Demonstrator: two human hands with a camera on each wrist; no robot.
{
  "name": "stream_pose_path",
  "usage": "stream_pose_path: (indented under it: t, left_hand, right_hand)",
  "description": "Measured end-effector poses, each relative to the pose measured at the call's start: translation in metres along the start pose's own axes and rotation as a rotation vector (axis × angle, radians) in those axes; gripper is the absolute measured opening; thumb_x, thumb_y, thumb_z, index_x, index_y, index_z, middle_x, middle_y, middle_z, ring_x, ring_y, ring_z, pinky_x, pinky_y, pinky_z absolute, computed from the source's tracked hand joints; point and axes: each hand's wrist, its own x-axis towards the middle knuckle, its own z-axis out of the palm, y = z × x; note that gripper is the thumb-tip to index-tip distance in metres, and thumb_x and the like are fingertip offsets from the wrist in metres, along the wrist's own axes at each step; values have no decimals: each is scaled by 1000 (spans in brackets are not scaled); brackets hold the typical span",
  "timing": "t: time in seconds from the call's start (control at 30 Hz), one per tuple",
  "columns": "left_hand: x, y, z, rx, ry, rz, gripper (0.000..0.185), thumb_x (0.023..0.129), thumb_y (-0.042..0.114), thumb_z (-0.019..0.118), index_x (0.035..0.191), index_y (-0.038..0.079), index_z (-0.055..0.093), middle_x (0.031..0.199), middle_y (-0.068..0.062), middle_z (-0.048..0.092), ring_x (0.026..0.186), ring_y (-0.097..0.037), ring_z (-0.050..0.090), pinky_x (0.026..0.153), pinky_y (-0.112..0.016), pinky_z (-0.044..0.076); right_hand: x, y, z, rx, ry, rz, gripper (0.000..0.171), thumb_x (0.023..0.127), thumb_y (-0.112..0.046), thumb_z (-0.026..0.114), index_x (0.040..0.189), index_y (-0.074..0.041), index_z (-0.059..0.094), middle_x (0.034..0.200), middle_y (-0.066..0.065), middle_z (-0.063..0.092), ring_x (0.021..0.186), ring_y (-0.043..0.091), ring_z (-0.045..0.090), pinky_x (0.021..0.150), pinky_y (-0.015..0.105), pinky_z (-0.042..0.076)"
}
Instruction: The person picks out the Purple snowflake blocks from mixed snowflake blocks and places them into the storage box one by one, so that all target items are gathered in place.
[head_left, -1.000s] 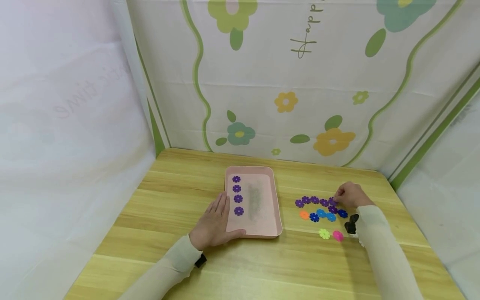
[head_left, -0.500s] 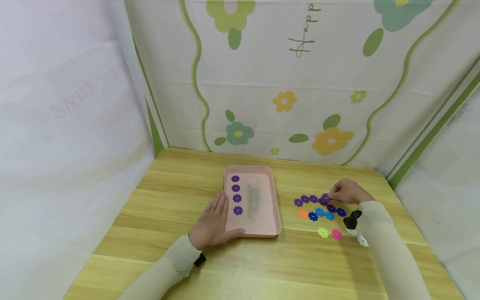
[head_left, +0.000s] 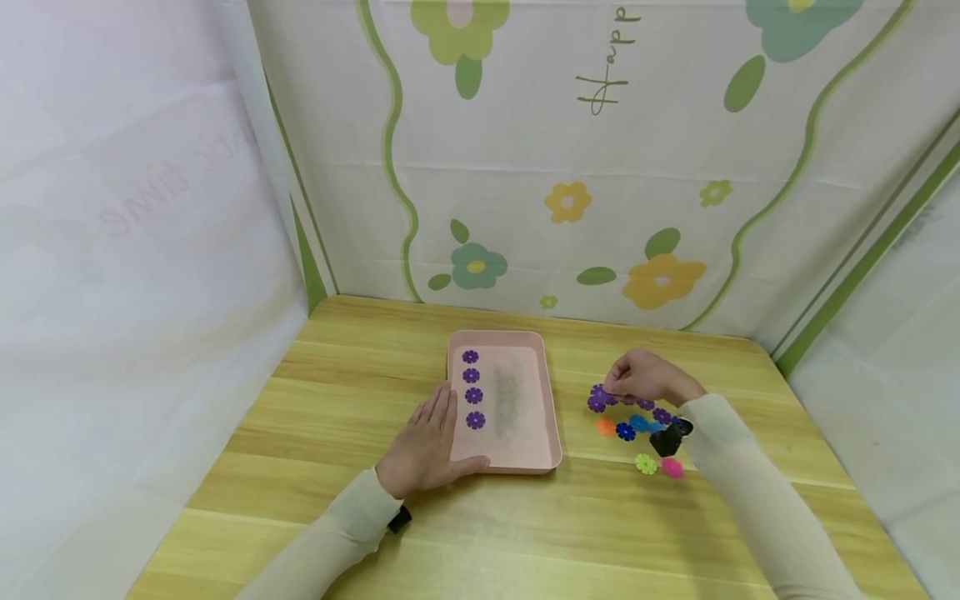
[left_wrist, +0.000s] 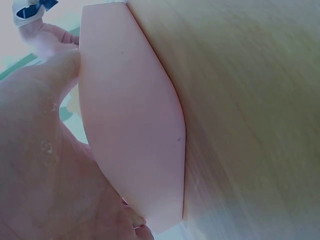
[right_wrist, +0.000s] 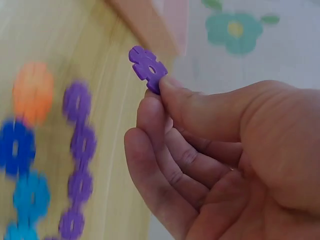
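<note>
Right wrist view: the purple flower piece [right_wrist: 147, 68] is pinched by its edge between the thumb and forefinger of the right hand [right_wrist: 220, 165], lifted clear of the wooden table [right_wrist: 115, 100], with the other fingers curled loosely beneath it. In the head view that hand [head_left: 645, 377] hovers to the right of the pink tray [head_left: 551, 417], above the left end of the loose row of purple pieces [head_left: 645, 404], its sleeve running back toward the near edge. Below that row lie blue pieces [head_left: 637, 427] and an orange piece [head_left: 604, 427], then a green piece [head_left: 646, 463] and a pink piece [head_left: 672, 467], all right of the tray. The left hand [head_left: 427, 446] lies flat against the tray's left rim, fingers straight and together, thumb along the near corner, gripping nothing. Inside the tray a column of four purple pieces [head_left: 472, 387] runs along its left side; the remaining tray floor shows only a greyish smudge
</note>
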Motion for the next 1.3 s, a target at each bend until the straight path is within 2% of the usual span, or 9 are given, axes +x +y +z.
stream_pose_path:
  t: [0.13,0.33,0.47,0.57,0.67,0.83,1.0,1.13,1.3]
  left_hand:
    - [-1,1,-2,-9,0,2,118,94,79,54,165,-9,19,175,-29,12,164,-43,16,132,-55,26]
    - [-2,2,-3,-25,13,11,116,94,73,60,164,-11,20,174,-31,13,163,-45,17,131,-57,26]
    - [-2,2,-4,-13,-3,0,117,94,76,58,164,-10,19,175,-29,12,164,-44,16,132,-56,24]
    - [0,0,-2,-16,0,-5,119,93,78,57,165,-9,19,175,-29,12,164,-44,15,132,-55,25]
    - [2,-3,4,-3,11,-1,121,93,81,54,165,-9,18,175,-29,10,164,-44,14,132,-56,25]
    - [3,-7,13,13,38,17,122,93,84,48,165,-10,17,175,-29,9,164,-44,14,131,-57,25]
    - [2,-5,7,-34,44,21,122,93,82,52,164,-11,19,175,-30,11,164,-44,16,130,-59,27]
    - [3,-4,8,-4,19,5,121,93,83,50,166,-8,16,176,-28,7,165,-42,11,132,-57,24]
    - [1,-1,2,4,6,-5,120,93,81,53,165,-8,17,175,-29,10,164,-42,14,131,-56,26]
  right_hand:
    - [6,-26,14,33,-34,-14,18,104,-8,64,97,3,76,77,9,68,64,16,53,60,28,47]
    - [15,-60,38,43,-73,-60,17,103,-6,66,92,1,76,76,12,71,57,12,48,53,23,41]
    - [22,-77,55,36,-89,-87,16,101,-5,69,88,0,76,82,17,76,60,11,54,55,24,47]
    - [27,-88,68,42,-101,-124,14,99,-1,69,87,1,76,86,22,77,67,17,64,65,29,56]
    - [32,-95,80,37,-108,-144,14,98,-1,70,86,0,77,85,21,77,68,19,67,64,30,57]
    - [39,-107,98,50,-103,-163,12,96,-2,73,86,0,79,82,17,78,64,13,63,59,21,52]
    - [44,-115,119,76,-85,-153,11,94,-2,76,85,0,80,81,15,78,63,11,62,59,20,52]
    - [46,-116,135,84,-68,-130,10,94,-3,77,85,-3,81,79,8,78,66,11,64,61,22,53]
    - [47,-115,148,99,-50,-136,9,94,-4,78,85,-3,81,78,6,79,70,14,70,64,23,57]
